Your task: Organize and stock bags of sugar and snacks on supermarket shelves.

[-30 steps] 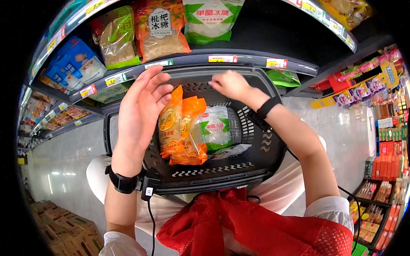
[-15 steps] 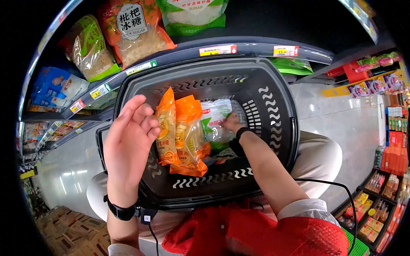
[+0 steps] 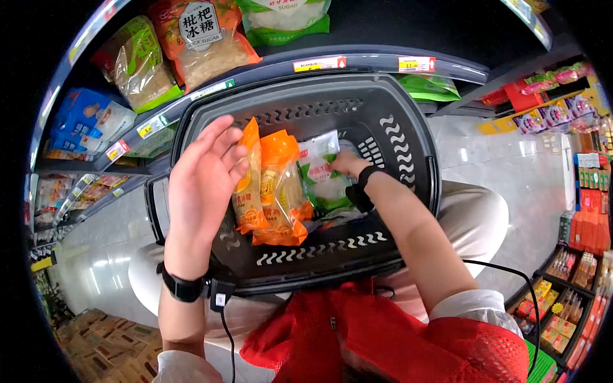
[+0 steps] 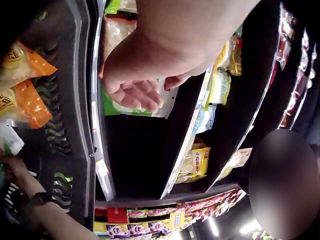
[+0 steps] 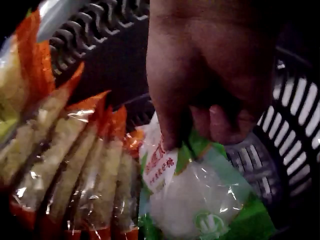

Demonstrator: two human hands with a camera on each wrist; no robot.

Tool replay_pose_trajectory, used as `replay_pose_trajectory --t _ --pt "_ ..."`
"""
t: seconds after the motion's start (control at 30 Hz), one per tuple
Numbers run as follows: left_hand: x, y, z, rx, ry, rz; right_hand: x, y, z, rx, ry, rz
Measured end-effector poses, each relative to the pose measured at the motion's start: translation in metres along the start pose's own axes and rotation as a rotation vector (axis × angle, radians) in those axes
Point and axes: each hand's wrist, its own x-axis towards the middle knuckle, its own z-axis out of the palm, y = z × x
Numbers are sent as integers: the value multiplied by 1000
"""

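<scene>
My R hand (image 3: 348, 165) pinches green bag (image 3: 321, 184) in basket (image 3: 357, 83), beside orange bags (image 3: 281, 191) — prob. arranging. L hand (image 3: 205, 172) loose, empty, over basket's L rim. Next prob.: seat bag — release.

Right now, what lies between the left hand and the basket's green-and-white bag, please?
The orange-trimmed bags lie between them in the head view.
</scene>
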Motion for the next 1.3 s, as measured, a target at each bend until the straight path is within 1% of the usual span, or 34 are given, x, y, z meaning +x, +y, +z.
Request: replay_pose_trajectory --t 0.03,0.07,0.1,0.2,0.23,0.27,0.33,0.4,0.47,0.53,0.57,0.6,0.67,0.7,0.73,0.77,0.8,0.87,0.9,0.97,1.0,1.03,1.07,1.1,1.13,1.2,1.23,1.3 --pt "-1 0 1 9 -22 13 8 9 -3 -56 3 11" --pt "-1 1 2 2 -28 18 -12 -14 -30 -114 7 22" --pt "-1 2 2 10 -35 24 -24 -26 -47 -161 8 -12" --pt "-5 4 4 13 -70 62 -63 -54 -89 -313 66 -92" --pt "-6 5 5 51 -43 81 -79 -60 -102 -328 98 -126" --pt "-7 6 6 91 -15 102 -107 -79 -122 -343 129 -163" --pt "-7 4 4 93 -37 131 -147 -101 -151 -346 218 -300" --pt "-7 2 3 174 65 199 -188 -123 -177 -343 350 -438" --pt "-6 -3 7 345 116 296 -229 -138 -193 -122 425 -511" --pt "-6 -10 17 409 77 368 -256 -144 -196 351 431 -615" --pt "-8 -15 17 483 8 375 -269 -150 -195 543 447 -684" --pt "-11 -20 28 492 -45 431 -271 -150 -192 750 422 -719" --pt "-25 -22 34 748 -241 419 -253 -145 -173 1029 411 -767" --pt "-26 -22 37 750 -235 403 -246 -147 -162 1134 419 -799" --pt "-26 -22 38 754 -230 387 -239 -141 -155 1105 371 -714" --pt "-28 -22 39 778 -206 362 -233 -144 -149 1143 376 -679" --pt "-23 -30 33 696 -191 342 -227 -148 -142 1181 379 -641" --pt "-23 -39 31 501 -122 183 -220 -151 -135 1354 201 -555" --pt "-23 -39 30 506 -121 186 -217 -152 -131 1389 120 -491" --pt "-21 -37 30 318 -21 -11 -213 -153 -123 1431 -36 -366" --pt "-19 -35 28 324 -22 -12 -212 -153 -121 1441 -109 -302" --pt "-18 -33 25 214 32 -141 -210 -152 -119 1457 -198 -246" --pt "-16 -32 23 103 88 -269 -210 -152 -120 1463 -198 -249" --pt "-15 -34 20 55 83 -321 -212 -151 -122 1468 -227 -178" --pt "-15 -36 19 60 86 -323 -213 -150 -124 1471 -257 -108" --pt "-16 -41 20 -14 63 -363 -211 -146 -125 1512 -266 -93" --pt "-17 -39 23 -10 97 -403 -211 -143 -126 1548 -287 -63" --pt "-17 -39 24 -11 105 -408 -209 -141 -125 1584 -292 6"
